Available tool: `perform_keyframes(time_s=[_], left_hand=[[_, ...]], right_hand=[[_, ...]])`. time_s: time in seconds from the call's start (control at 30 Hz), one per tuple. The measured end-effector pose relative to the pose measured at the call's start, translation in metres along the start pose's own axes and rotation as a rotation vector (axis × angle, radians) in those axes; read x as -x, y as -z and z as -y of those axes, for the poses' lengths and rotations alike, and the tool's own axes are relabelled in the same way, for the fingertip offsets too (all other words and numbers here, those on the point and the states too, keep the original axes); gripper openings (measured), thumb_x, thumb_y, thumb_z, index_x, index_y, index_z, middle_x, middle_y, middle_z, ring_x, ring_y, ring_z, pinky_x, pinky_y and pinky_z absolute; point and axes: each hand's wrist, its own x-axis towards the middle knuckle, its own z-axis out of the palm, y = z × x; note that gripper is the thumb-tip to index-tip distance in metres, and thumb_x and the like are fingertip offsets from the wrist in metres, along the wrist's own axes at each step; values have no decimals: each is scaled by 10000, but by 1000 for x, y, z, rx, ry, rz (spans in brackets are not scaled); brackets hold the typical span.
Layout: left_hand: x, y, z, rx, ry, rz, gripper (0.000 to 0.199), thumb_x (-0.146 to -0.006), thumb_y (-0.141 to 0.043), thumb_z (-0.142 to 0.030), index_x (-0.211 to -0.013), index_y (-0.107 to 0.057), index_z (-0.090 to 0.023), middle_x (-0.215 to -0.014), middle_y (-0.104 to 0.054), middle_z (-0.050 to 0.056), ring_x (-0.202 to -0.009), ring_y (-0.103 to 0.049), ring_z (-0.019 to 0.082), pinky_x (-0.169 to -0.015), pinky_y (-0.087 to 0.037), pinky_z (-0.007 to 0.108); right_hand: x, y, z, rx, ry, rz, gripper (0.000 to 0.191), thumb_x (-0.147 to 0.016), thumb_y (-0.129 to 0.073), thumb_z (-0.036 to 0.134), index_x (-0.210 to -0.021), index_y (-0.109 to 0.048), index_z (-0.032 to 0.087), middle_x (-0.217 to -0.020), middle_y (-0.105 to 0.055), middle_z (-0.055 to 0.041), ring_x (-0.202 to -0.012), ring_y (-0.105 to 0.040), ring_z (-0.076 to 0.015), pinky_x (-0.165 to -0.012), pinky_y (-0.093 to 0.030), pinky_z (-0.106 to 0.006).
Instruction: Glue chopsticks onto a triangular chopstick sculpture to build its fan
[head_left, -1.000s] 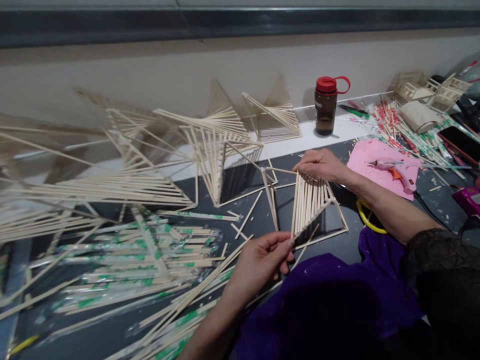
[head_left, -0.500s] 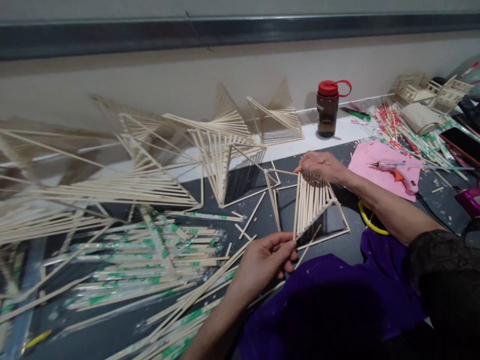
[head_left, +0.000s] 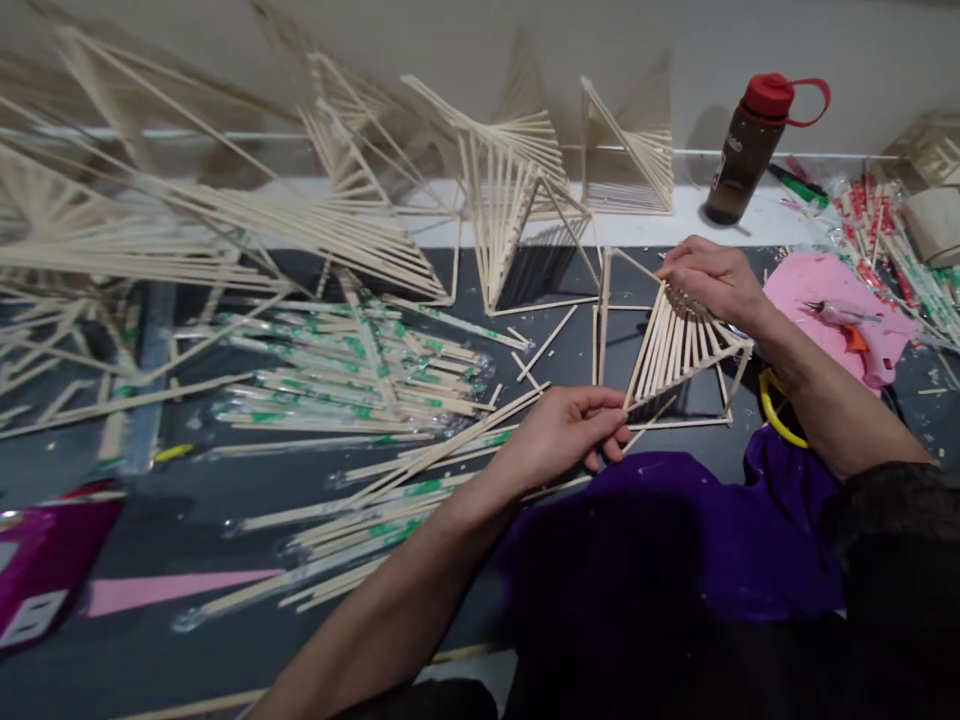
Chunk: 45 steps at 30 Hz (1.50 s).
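A small frame of wooden sticks (head_left: 679, 360), with a fan of sticks across one side, stands on the dark table in front of me. My left hand (head_left: 574, 430) pinches its near lower corner between thumb and fingers. At the upper edge of the fan, my right hand (head_left: 712, 280) is closed on the frame, its fingertips partly hiding the joint. A loose stick (head_left: 651, 424) lies beside the near corner. Just beyond stands another stick structure (head_left: 506, 225). Purple cloth (head_left: 660, 500) lies close below both hands.
Wrapped chopsticks (head_left: 360, 370) cover the table to the left, near larger stick structures (head_left: 300, 240). A bottle with a red cap (head_left: 742, 150) stands at the back. On the right, a glue gun (head_left: 851, 325) rests on pink foam (head_left: 799, 275), near yellow scissor handles (head_left: 776, 410).
The view has tilted down and shifted left, bringing a magenta packet into sight at lower left. Both hands keep hold of the stick frame, which appears tipped slightly.
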Motion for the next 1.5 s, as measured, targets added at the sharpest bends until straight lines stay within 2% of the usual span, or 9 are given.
perform_keyframes(time_s=[0.3,0.53,0.83,1.1,1.5], left_hand=[[-2,3,1,115,8,53,219,-821,-559,-131,-1027,-607,-74,-697,-677,51,-560,-662,134,-422,-458,190],[-3,4,2,138,-6,72,219,-831,-549,-137,-1033,-606,-75,-669,-675,46,-553,-664,138,-415,-449,192],[-2,1,1,135,-17,51,199,-837,-551,-126,-1014,-622,-68,-656,-668,36,-526,-646,116,-402,-435,173],[-2,0,1,104,-38,62,295,-824,-552,-137,-1097,-632,-59,-674,-671,40,-539,-641,116,-419,-440,184],[-2,-1,4,120,-58,78,307,-832,-562,-186,-1111,-631,-79,-668,-670,31,-531,-633,111,-424,-431,177]], right_hand=[[1,1,4,21,15,-31,189,-860,-577,254,-842,-760,212,-845,-673,-17,-800,-625,-138,-733,-502,-304],[1,0,5,0,14,-36,169,-861,-593,252,-835,-760,251,-839,-672,-10,-793,-627,-150,-726,-516,-315],[1,1,5,-4,-17,-33,164,-851,-603,290,-847,-760,243,-833,-669,-3,-799,-625,-135,-738,-510,-299],[1,1,5,-1,-11,-28,159,-848,-616,295,-853,-764,237,-847,-674,-11,-807,-627,-139,-749,-507,-304],[2,3,6,3,13,-39,142,-848,-633,288,-885,-768,268,-877,-691,-21,-829,-636,-157,-748,-506,-330]])
